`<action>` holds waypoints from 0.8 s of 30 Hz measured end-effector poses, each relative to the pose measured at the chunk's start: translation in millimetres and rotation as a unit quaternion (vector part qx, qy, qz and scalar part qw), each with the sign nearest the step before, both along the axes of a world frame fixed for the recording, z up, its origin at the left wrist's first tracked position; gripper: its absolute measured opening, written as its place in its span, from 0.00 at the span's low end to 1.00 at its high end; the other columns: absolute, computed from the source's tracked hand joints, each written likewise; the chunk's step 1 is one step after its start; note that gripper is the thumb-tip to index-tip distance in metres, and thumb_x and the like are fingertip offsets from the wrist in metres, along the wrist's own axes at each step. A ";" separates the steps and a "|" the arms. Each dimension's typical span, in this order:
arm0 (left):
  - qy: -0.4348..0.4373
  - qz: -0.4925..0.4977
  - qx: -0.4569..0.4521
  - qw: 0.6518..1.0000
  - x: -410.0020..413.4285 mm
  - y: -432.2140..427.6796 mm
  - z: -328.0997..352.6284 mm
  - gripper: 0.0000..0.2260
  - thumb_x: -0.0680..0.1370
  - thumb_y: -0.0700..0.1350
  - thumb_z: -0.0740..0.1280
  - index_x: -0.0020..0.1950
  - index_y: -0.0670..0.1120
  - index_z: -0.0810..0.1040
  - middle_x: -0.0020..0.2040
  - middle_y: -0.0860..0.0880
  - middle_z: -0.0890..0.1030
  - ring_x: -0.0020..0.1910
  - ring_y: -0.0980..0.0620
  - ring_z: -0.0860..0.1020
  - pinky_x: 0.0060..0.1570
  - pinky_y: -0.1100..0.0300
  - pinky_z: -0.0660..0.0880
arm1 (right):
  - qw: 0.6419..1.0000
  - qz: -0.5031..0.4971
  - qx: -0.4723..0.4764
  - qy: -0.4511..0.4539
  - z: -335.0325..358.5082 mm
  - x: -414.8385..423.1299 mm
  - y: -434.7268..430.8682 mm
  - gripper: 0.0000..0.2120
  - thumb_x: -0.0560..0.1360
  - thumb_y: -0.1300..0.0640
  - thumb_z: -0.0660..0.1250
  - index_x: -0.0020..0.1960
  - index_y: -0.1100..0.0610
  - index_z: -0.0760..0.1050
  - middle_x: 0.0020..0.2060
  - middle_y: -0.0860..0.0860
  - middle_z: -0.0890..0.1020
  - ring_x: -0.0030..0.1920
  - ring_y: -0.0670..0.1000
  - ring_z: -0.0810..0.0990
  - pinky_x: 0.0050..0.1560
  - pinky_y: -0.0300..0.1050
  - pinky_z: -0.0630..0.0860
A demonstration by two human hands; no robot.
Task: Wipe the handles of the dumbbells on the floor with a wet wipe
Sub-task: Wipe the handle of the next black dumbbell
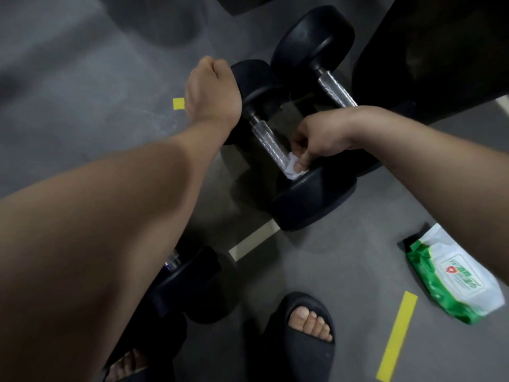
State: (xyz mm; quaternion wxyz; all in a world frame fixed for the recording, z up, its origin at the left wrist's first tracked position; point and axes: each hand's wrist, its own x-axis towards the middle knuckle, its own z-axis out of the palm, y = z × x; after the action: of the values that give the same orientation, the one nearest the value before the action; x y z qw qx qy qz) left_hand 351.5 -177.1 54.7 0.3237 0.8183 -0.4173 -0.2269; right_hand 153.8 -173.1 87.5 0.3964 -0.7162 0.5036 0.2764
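Now | left hand (213,89) rests on far head of near dumbbell (311,197) on floor (330,266), fingers hidden, grip unclear | right hand (316,139) pinches wet wipe (292,170) at near end of handle (270,142) | best: wrap wipe round the knurling, twist, draw toward far head

Head view. The middle dumbbell (314,197) lies on the grey floor (82,78). The left hand (212,89) rests on its far head, fingers out of sight. The right hand (316,139) pinches a white wet wipe (292,169) against the near end of its metal handle (271,144). A second dumbbell (311,42) lies just behind it and a third dumbbell (190,285) nearer the viewer, partly under the left forearm. To its right lie a green-and-white wipe pack (451,274) and a yellow tape strip (396,334); a black sandal (305,343) stands in front.
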 end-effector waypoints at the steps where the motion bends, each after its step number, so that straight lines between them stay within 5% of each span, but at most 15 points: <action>1: 0.002 -0.001 -0.001 1.000 0.0 0.1 0.4 0.11 0.83 0.47 0.52 0.43 0.45 0.67 0.52 0.42 0.79 0.48 0.44 0.72 0.43 0.54 0.63 | 1.000 -0.013 -0.008 -0.014 -1.3 0.0 0.9 0.13 0.67 0.45 0.79 0.39 0.51 0.79 0.30 0.44 0.81 0.36 0.50 0.79 0.38 0.45 0.74; 9: 0.009 0.001 0.005 1.000 -0.2 0.7 2.0 0.13 0.82 0.47 0.53 0.38 0.46 0.64 0.51 0.41 0.79 0.51 0.40 0.75 0.42 0.53 0.63 | 0.968 -0.187 -0.078 -0.147 -19.7 3.9 10.0 0.16 0.71 0.41 0.76 0.43 0.53 0.81 0.36 0.48 0.83 0.38 0.48 0.79 0.42 0.44 0.73; 16: -0.002 0.006 0.010 1.000 -1.0 1.0 3.3 0.11 0.82 0.48 0.53 0.42 0.46 0.66 0.52 0.42 0.80 0.52 0.40 0.76 0.41 0.54 0.62 | 0.996 0.060 0.032 0.061 7.4 8.8 1.8 0.14 0.72 0.42 0.76 0.43 0.52 0.79 0.35 0.47 0.82 0.37 0.51 0.79 0.38 0.44 0.73; 24: -0.004 0.010 0.023 1.000 -0.4 -0.2 3.2 0.11 0.83 0.48 0.53 0.42 0.47 0.67 0.44 0.50 0.74 0.44 0.47 0.69 0.41 0.56 0.60 | 0.997 0.059 -0.010 0.051 9.2 10.7 8.2 0.14 0.71 0.44 0.77 0.41 0.53 0.77 0.34 0.47 0.81 0.38 0.52 0.80 0.39 0.45 0.74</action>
State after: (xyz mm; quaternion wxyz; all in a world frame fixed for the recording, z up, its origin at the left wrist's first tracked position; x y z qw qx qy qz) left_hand 351.1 -177.3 57.9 0.3051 0.8306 -0.4051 -0.2301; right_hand 164.5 -165.0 96.7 0.3460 -0.7337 0.4829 0.3298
